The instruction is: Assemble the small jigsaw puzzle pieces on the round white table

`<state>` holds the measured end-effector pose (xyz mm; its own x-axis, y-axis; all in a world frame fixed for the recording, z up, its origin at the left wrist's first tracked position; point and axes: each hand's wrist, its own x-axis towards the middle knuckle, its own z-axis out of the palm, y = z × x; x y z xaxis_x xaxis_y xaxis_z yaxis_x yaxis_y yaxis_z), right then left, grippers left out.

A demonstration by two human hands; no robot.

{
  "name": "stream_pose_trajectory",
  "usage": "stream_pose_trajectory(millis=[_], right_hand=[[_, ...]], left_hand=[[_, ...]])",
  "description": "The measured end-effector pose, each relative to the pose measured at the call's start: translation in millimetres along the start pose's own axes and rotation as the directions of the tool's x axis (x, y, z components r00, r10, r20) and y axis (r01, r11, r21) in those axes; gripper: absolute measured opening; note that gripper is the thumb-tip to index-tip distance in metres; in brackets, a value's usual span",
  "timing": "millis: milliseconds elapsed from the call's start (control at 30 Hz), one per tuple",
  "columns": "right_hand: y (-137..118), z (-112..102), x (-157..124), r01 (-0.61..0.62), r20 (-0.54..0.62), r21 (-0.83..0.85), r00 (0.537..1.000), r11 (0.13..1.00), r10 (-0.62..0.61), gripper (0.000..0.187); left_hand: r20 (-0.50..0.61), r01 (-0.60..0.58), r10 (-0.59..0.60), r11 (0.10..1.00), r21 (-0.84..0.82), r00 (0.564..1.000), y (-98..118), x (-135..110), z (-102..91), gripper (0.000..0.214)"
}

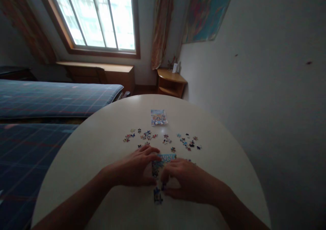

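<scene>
A partly joined jigsaw puzzle (166,158) lies on the round table, its top strip light blue with white lettering. My left hand (139,165) spans its left side, fingers spread and fingertips touching the edge. From the right, my right hand (182,179) reaches over the puzzle, thumb and forefinger curled around a small dark puzzle piece (163,187) at the lower edge. Just below sits a small joined cluster of dark pieces (158,196). Part of the puzzle is hidden beneath my hands.
Loose puzzle pieces (147,135) lie scattered beyond my left hand, with more loose pieces (191,143) at the right. A printed picture sheet (158,117) rests farther back on the pale table (107,121). A plaid-covered bed (58,97) stands left; a white wall (254,104) is right.
</scene>
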<state>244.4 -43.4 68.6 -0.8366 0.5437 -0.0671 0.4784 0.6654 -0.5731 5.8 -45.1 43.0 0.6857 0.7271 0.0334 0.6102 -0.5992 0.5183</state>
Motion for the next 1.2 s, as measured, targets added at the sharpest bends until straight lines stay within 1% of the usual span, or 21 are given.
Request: stream_pose_trajectory(millis=[133,267,467,667,833,933,1000,1067,1200], right_hand=[[7.8,-14.6,-10.5,-0.120,-0.019,0.000,0.993,0.993,0.120,0.021],[11.8,-19.0,-16.2,-0.207,-0.009,0.018,0.978,0.978,0.207,0.021],[15.7,-20.7,-17.2,-0.219,-0.033,0.097,0.974,0.971,0.224,0.016],[18.6,-24.2,-17.3,-0.238,-0.077,0.074,0.967,0.968,0.244,0.015],[22.5,-27.3,-18.6,-0.260,-0.108,0.051,0.958,0.964,0.264,0.017],[31.0,-31.6,-21.6,-0.312,-0.098,0.042,0.944,0.949,0.314,0.016],[38.9,-35.6,-24.2,-0.372,-0.084,0.028,0.924,0.928,0.373,0.015],[47.2,-39.4,-26.5,-0.408,-0.079,0.017,0.909,0.913,0.408,0.015],[60.1,-43.1,-29.0,-0.417,-0.114,0.037,0.901,0.908,0.418,0.017]], left_hand=[[0.008,0.050,-0.050,0.999,0.011,0.999,9.8,-0.8,3.6,0.080],[0.037,0.085,-0.085,0.996,0.014,0.996,16.1,-0.6,4.3,0.086],[0.039,0.081,-0.081,0.997,0.003,0.996,13.2,-0.1,4.1,0.085],[0.020,0.076,-0.076,0.997,-0.017,0.997,11.1,-0.2,4.0,0.084],[0.026,0.080,-0.081,0.997,0.017,0.996,11.0,-0.4,4.3,0.083],[0.033,0.072,-0.073,0.997,0.031,0.997,9.7,-0.7,4.8,0.086],[0.035,0.072,-0.074,0.997,0.035,0.997,8.8,-0.9,4.7,0.087],[0.045,0.077,-0.079,0.996,0.040,0.996,8.0,-1.2,4.5,0.086],[0.045,0.069,-0.071,0.997,0.044,0.996,6.2,-2.5,5.2,0.085]])
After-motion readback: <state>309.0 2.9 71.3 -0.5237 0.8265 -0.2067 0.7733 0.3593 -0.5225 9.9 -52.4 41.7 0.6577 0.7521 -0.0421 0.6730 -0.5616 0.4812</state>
